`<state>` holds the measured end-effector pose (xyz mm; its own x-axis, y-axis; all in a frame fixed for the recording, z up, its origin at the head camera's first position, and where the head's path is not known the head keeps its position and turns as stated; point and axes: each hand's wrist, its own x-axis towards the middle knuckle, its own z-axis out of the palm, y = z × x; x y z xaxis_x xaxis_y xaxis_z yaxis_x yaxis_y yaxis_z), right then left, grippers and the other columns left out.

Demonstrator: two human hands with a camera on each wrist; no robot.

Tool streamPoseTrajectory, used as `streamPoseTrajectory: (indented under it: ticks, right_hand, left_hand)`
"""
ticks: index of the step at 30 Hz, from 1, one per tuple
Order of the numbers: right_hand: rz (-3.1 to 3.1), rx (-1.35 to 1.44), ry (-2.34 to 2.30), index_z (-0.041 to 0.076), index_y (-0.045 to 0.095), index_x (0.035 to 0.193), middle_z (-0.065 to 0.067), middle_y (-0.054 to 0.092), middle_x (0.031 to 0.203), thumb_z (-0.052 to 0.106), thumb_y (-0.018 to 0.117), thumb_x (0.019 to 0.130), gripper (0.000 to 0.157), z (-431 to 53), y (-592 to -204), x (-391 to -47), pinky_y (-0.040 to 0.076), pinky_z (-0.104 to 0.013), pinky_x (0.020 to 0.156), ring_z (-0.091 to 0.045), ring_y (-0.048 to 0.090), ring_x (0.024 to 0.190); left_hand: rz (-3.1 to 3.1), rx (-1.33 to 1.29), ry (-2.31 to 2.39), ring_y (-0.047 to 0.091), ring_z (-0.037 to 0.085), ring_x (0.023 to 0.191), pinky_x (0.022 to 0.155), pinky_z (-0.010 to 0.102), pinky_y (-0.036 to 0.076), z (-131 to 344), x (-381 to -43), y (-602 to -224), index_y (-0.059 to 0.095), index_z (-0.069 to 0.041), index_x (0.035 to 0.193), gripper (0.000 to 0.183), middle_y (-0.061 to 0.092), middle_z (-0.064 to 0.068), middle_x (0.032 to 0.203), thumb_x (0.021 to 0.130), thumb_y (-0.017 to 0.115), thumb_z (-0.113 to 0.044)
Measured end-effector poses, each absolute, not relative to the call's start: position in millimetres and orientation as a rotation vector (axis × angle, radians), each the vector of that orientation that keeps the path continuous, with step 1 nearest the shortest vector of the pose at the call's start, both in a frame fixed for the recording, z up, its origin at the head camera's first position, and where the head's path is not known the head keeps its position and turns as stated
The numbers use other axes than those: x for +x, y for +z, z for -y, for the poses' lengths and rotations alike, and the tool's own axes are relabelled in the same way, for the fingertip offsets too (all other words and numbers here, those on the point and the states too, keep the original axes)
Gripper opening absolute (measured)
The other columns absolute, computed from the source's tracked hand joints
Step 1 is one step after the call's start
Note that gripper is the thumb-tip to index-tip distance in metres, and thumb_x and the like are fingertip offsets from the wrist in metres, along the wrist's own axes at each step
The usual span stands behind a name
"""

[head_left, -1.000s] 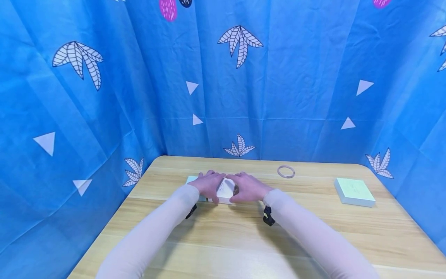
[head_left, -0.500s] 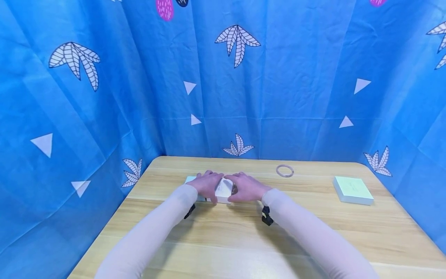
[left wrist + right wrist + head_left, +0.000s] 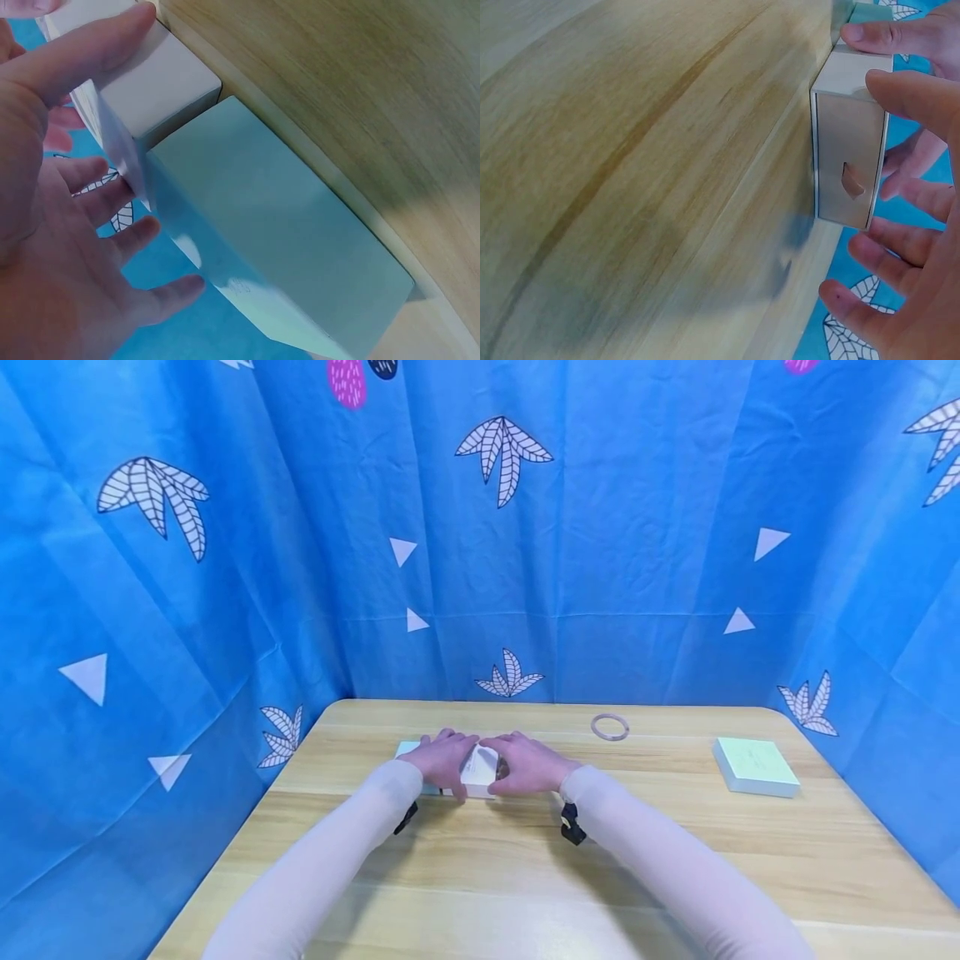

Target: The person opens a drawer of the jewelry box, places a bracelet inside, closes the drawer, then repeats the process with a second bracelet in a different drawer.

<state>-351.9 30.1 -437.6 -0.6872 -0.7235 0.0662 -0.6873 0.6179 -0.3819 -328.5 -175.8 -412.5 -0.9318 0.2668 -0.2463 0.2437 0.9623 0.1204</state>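
A small white box [image 3: 480,768] lies on the table between both hands. My left hand [image 3: 446,758] holds its left part, with the thumb [image 3: 97,52] across the near side and the other fingers spread by the top. My right hand [image 3: 528,764] holds the right part, thumb at the near edge and fingers toward the far side. In the right wrist view, the white box's end panel [image 3: 847,142] has a small cut-out notch. A pale teal box [image 3: 285,225] stands end to end with the white one, partly hidden by my left hand in the head view.
A pale purple ring [image 3: 610,727] lies toward the back of the wooden table [image 3: 480,877]. At the right sits a mint-green square box [image 3: 757,764]. A blue patterned curtain [image 3: 637,527] hangs behind the table and along its sides.
The whole head view has drifted slightly, so the scene sits a little further left. Both hands keep their hold on the white box, which stays in place.
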Motion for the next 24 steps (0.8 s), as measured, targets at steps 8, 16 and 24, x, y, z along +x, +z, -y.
streamPoseTrajectory:
  ticks: [8,16,24]
  right_hand:
    - [-2.75,-1.297,-0.569,0.02,0.043,0.154,-0.006,0.05,0.152,0.046,0.08,0.08,0.086,-36,-439,-353,0.041,-0.053,0.111,-0.031,0.05,0.136]
    - [-2.76,-1.221,-0.534,0.018,0.037,0.157,-0.009,0.04,0.16,0.048,0.077,0.084,0.089,-56,-434,-344,0.032,-0.06,0.115,-0.036,0.038,0.145]
    - [-2.783,-1.165,-0.538,0.021,0.037,0.157,-0.007,0.039,0.16,0.046,0.078,0.082,0.088,-80,-437,-343,0.035,-0.059,0.114,-0.034,0.036,0.147]
  left_hand:
    - [-2.83,0.458,0.236,0.03,0.031,0.148,0.115,0.073,0.017,180,-326,-411,0.035,-0.029,0.158,0.099,0.04,0.003,0.159,0.077,0.067,-0.076]
    - [-2.941,0.397,0.226,0.02,0.035,0.154,0.116,0.074,0.01,173,-327,-422,0.027,-0.019,0.161,0.083,0.031,0.008,0.165,0.098,0.029,-0.073]
    - [-3.046,0.358,0.107,0.02,0.036,0.154,0.116,0.073,0.012,175,-333,-442,0.028,-0.016,0.16,0.079,0.034,0.012,0.163,0.101,0.025,-0.067]
